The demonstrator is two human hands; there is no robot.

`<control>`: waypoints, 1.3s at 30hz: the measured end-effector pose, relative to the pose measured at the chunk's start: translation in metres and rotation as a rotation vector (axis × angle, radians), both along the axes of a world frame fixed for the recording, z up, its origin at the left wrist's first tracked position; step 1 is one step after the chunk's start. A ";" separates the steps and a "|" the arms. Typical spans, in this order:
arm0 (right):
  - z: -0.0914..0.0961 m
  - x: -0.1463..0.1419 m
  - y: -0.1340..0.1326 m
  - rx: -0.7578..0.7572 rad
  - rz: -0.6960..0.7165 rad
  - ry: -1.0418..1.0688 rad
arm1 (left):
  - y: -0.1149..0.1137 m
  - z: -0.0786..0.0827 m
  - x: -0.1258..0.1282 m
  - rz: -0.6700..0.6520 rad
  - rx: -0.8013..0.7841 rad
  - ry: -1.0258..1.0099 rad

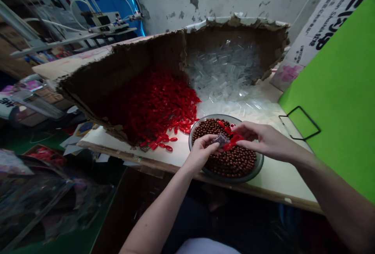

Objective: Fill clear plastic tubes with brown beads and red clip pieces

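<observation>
My left hand [200, 154] pinches a small clear plastic bag [221, 139] above a shallow glass bowl [258, 165] filled with brown round beads [234, 164]. My right hand [260, 138] holds glossy red plastic pieces [233, 140] at its fingertips, against the bag's edge and over the bowl. A few loose red pieces lie on the beads. Behind the bowl, a large heap of red pieces [155, 105] and a heap of clear plastic pieces [222, 74] fill a torn cardboard box [117, 76]. The bag's contents are hard to make out.
The box and bowl rest on a pale board table [172, 154] with a wooden front edge. A green panel [336, 90] with a black wire frame stands at the right. Tubed equipment, a blue drum and a peeling wall lie behind; plastic bags sit low left.
</observation>
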State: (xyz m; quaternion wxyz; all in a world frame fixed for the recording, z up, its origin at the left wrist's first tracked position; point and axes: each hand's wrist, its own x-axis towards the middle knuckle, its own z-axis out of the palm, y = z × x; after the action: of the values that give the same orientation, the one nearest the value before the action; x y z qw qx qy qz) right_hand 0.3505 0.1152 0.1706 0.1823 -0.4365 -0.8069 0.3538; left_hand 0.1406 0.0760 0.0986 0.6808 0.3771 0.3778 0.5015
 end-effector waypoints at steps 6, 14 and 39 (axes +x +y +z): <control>-0.008 -0.011 0.001 -0.202 0.033 0.204 | -0.008 -0.003 0.004 -0.122 0.018 0.057; -0.010 -0.010 0.000 -0.274 0.015 0.262 | -0.007 -0.001 0.003 -0.125 0.047 0.105; -0.015 -0.015 0.001 -0.245 -0.148 0.326 | -0.003 0.017 0.017 -0.128 -0.024 0.014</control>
State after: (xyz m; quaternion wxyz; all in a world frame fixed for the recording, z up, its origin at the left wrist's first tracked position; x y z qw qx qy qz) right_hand 0.3353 0.1160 0.1552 0.2814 -0.4507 -0.6835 0.5005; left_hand 0.1578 0.0731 0.1159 0.7133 0.3958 0.3638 0.4496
